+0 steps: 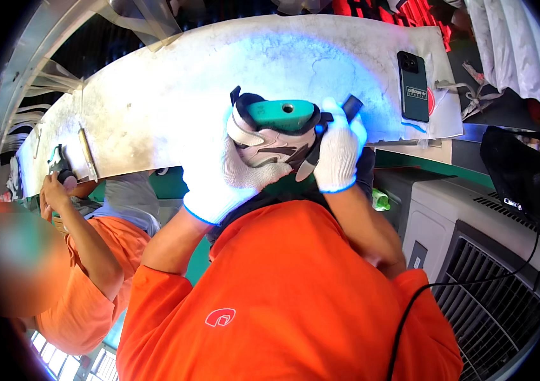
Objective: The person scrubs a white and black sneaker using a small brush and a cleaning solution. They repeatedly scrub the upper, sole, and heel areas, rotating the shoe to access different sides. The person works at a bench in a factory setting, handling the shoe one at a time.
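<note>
A sneaker (268,145) in pale and dark panels, with a teal shoe last (273,114) filling its opening, is held up at the table's near edge. My left hand (219,174), in a white knit glove, is closed around its left side and underside. In a matching glove, my right hand (340,152) is at the shoe's right end. A short black cylindrical tool (352,106) sticks up from the fingers of that hand; its kind is unclear. Blue light glows on both gloves and the tabletop. The shoe partly hides my left fingers.
A stained pale table (174,82) spans the front, with a dark phone (413,86) at its right. On the left a co-worker in orange (101,267) handles another shoe (61,171). A grey vented machine (473,254), a cable (422,289) and a black bag (524,171) are at right.
</note>
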`<control>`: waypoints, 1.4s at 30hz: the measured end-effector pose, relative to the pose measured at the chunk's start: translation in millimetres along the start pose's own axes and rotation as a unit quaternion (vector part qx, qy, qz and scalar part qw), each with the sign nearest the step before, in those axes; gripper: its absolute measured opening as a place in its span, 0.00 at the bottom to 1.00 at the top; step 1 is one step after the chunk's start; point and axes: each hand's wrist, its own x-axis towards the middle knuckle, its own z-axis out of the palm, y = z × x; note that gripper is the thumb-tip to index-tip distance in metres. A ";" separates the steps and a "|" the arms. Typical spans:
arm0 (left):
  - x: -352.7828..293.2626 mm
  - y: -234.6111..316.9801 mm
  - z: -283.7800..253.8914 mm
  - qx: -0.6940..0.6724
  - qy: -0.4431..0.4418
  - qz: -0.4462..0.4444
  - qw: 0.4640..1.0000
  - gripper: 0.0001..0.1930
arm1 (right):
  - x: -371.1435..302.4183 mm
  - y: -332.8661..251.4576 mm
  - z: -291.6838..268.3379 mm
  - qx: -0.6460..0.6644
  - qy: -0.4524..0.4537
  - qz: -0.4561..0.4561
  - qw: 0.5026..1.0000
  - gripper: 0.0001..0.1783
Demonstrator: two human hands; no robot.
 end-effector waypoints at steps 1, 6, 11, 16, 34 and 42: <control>0.2 5.9 -2.9 0.003 0.004 0.012 1.000 0.54 | -11.3 0.5 0.3 -0.013 0.029 -0.015 0.999 0.10; -0.9 40.6 -6.3 0.044 -0.010 -0.035 0.998 0.48 | -34.0 33.2 -12.6 -0.060 -0.022 -0.163 0.984 0.09; 26.8 -53.2 -19.0 0.136 -0.030 0.213 0.967 0.52 | 30.2 9.0 -15.5 0.143 -0.197 0.033 0.969 0.11; 5.8 -56.2 -20.5 0.158 0.068 0.382 0.908 0.40 | 35.9 6.1 -21.5 0.114 -0.296 0.008 0.948 0.12; 8.6 -86.5 -9.8 0.197 0.102 0.413 0.883 0.17 | 48.3 -35.8 14.9 -0.292 -0.478 -0.111 0.821 0.11; 19.3 -56.4 -16.0 0.127 0.079 0.373 0.916 0.30 | 73.1 -24.8 34.7 -0.279 -0.496 -0.047 0.821 0.13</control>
